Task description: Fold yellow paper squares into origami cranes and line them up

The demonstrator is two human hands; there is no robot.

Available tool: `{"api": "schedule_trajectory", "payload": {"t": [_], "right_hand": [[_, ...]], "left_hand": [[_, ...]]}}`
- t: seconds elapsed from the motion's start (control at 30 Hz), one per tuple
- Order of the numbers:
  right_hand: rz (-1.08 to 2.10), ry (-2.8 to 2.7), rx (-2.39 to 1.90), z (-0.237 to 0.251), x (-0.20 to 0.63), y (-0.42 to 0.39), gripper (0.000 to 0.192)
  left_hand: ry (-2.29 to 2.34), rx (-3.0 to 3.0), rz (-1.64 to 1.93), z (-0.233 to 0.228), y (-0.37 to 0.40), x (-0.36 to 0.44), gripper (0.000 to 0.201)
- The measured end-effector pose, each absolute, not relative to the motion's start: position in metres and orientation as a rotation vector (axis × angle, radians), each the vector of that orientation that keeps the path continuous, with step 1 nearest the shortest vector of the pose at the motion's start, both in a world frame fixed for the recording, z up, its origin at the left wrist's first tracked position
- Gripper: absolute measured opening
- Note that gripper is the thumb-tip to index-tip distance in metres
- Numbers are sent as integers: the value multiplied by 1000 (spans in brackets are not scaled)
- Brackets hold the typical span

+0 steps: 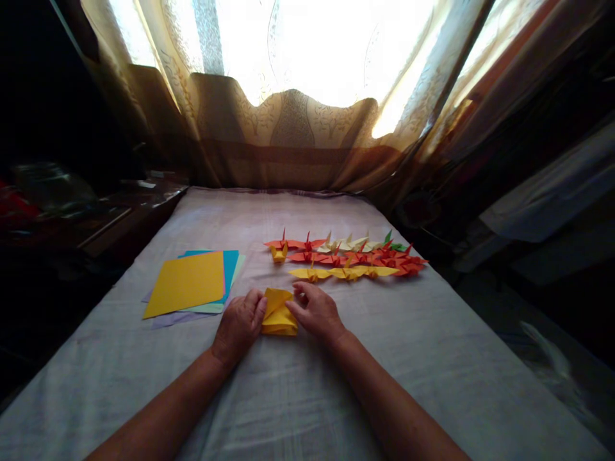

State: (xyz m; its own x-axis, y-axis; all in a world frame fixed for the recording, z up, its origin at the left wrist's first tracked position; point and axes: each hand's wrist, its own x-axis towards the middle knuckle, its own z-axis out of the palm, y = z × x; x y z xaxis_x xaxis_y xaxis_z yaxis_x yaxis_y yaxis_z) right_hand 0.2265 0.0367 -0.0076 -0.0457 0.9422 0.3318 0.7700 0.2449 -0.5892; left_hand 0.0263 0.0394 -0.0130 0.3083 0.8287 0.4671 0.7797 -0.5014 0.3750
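Our left hand (239, 325) and right hand (314, 312) lie palm-down on the cloth-covered surface (432, 358), forearms converging, fingers curled and pressing the folded yellow paper (278, 314) held between them. Left of it lies a stack of coloured sheets (192, 285); beyond it, rows of finished paper cranes (348, 259).

Dim clutter on side table (52, 192) indistinct, both forearms cut off below
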Motion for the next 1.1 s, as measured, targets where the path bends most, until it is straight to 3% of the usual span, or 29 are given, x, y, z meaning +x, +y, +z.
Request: {"api": "schedule_trajectory", "payload": {"t": [0.17,0.3,0.5,0.87,1.1], "right_hand": [[357,-1956,-1744,5,212,49,13],[353,-1956,-1845,12,205,49,15],[216,-1960,-1615,0,201,44,2],[31,-2022,-1443,-6,198,38,9],[214,-1991,-1315,-8,204,36,19]], "left_hand": [[1555,2463,923,-14,39,26,27],[1529,2402,936,-14,39,26,20],[1508,2231,912,-14,43,25,16],[1525,2024,935,-5,43,29,26],[1495,1813,962,-9,46,28,37]]}}
